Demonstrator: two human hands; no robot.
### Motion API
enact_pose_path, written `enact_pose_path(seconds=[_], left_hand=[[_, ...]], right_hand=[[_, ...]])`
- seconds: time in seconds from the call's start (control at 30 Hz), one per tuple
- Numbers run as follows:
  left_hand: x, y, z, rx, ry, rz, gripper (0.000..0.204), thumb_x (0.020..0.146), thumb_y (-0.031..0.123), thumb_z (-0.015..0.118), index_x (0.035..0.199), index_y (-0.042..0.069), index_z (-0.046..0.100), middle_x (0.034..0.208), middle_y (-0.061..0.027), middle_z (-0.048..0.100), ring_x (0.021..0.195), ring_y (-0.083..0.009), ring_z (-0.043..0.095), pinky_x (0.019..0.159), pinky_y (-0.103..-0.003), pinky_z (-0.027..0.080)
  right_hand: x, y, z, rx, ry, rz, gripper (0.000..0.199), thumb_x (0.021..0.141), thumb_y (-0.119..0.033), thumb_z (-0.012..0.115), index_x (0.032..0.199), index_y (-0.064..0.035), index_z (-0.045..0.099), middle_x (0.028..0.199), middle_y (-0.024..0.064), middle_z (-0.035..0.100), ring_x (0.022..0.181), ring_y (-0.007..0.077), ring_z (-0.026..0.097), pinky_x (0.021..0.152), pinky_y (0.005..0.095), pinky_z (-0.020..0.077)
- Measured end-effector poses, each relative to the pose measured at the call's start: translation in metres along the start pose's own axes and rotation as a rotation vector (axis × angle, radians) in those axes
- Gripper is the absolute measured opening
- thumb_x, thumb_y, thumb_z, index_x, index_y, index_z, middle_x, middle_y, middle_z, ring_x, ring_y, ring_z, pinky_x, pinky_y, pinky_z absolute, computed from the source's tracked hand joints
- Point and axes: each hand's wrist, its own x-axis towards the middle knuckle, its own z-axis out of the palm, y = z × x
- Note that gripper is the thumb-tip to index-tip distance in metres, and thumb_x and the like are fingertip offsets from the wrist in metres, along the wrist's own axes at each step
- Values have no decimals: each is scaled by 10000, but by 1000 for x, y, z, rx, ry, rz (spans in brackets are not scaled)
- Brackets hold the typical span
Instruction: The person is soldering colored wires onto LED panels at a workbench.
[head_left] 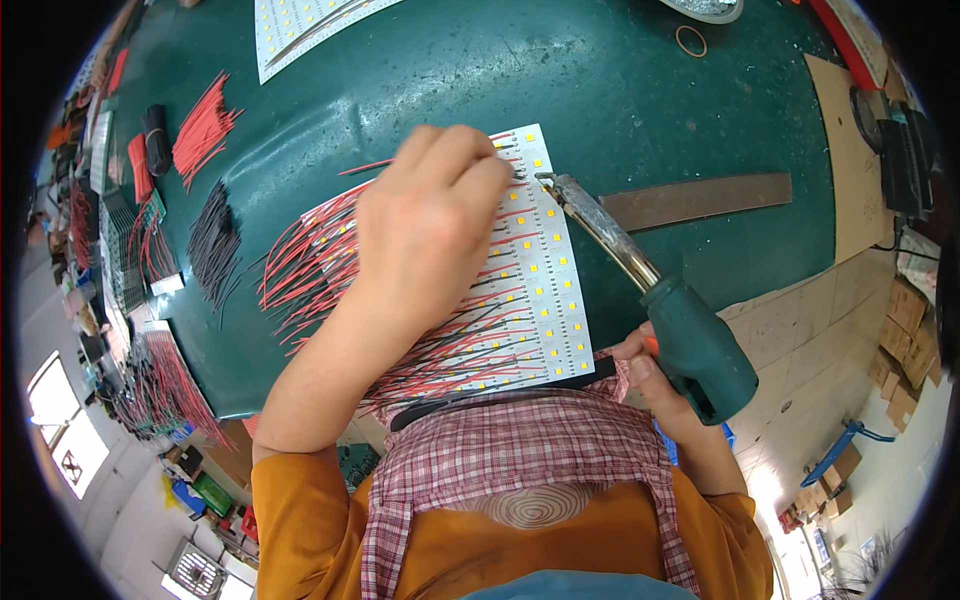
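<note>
A white circuit board panel [568, 290] with rows of yellow LED chips lies on the green table in front of me. Many thin red and black wires [310, 250] run leftward from it. My left hand [430, 215] is over the wires, its fingers pinched at the panel's upper part on what looks like a thin dark wire, mostly hidden by the fingertips. From the right, my right hand [655, 380] grips a green gun-shaped soldering iron [705, 345]. The iron's tip touches or nearly touches the panel, just right of my left fingertips.
Bundles of red wires [204, 130] and black wires [214, 245] lie at the left. A flat brown bar [700, 202] is right of the panel. Another LED panel [310, 25], a rubber band [691, 41] and a metal dish [705, 8] are at the far side. Cardboard [848, 165] edges the right.
</note>
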Motion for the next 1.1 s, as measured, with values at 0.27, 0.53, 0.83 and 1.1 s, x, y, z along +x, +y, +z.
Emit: enact_pose_path(seconds=[0.27, 0.53, 0.83, 1.1], left_hand=[[-18, 15, 4, -28, 77, -43, 230, 667, 38, 694, 894, 76, 706, 784, -25, 591, 756, -209, 595, 588, -328, 498], [-18, 17, 7, 20, 41, -25, 246, 658, 68, 690, 903, 78, 712, 805, -17, 600, 761, -193, 602, 566, -314, 500], [-17, 17, 4, 52, 1, -26, 238, 670, 80, 680, 905, 81, 715, 814, -19, 586, 779, -194, 604, 561, -309, 499], [-16, 18, 5, 48, 23, -20, 217, 671, 88, 682, 886, 92, 709, 803, -18, 572, 773, -194, 600, 542, -314, 492]], right_hand=[[-5, -1, 2, 31, -63, -38, 275, 931, -43, 617, 1196, 5, 559, 979, 111, 674, 939, 206, 649, 867, 377, 539], [-2, 7, 10, -300, 71, -143, 239, 766, -39, 737, 999, -68, 694, 877, 41, 726, 717, 167, 699, 616, 282, 556], [-3, 4, -4, -392, -160, -97, 139, 903, 17, 580, 1036, 13, 619, 945, 95, 660, 858, 177, 638, 808, 319, 522], [-6, -5, 6, 43, 39, 35, 95, 913, -52, 601, 981, 7, 633, 906, 80, 653, 811, 156, 604, 756, 309, 506]])
